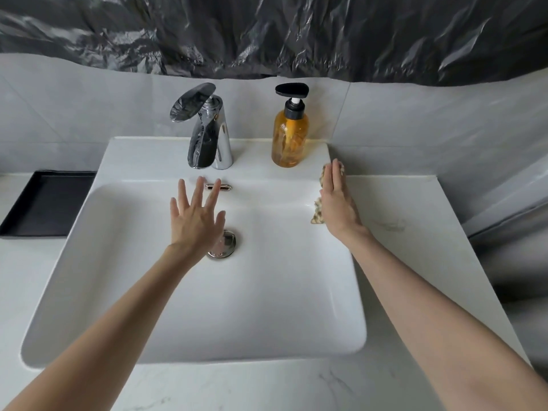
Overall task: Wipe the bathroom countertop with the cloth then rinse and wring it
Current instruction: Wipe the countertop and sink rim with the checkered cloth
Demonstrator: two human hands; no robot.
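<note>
Cloth (318, 213), one: patterned in beige and brown, laid on the right rim of the sink (148, 161) where it meets the countertop (415, 232). Its long axis is set front to back along that rim, with the far end pointed toward the wall and the near end toward the person. Most of it is covered by the hand; only the left edge and far tip are seen.

Hands, two:
- Right hand (336, 203): laid flat on the cloth, fingers straight and together, pressed down, directed toward the wall. Nothing is grasped.
- Left hand (197, 218): held over the basin, fingers spread and straight, nothing held. Contact with the basin cannot be told.

Sink, one: white, rectangular, set on the pale marbled countertop.

Fittings, one of each:
- chrome faucet (207, 134) on the back ledge
- drain plug (226, 243), partly hidden by the left hand
- overflow slot (226, 187)

Pump bottle (290, 134), one: amber, black pump, stood upright right of the faucet.

Tray (44, 203), one: black, placed left of the sink.

Plastic sheet (296, 34), one: black, crumpled, hung across the wall above.
</note>
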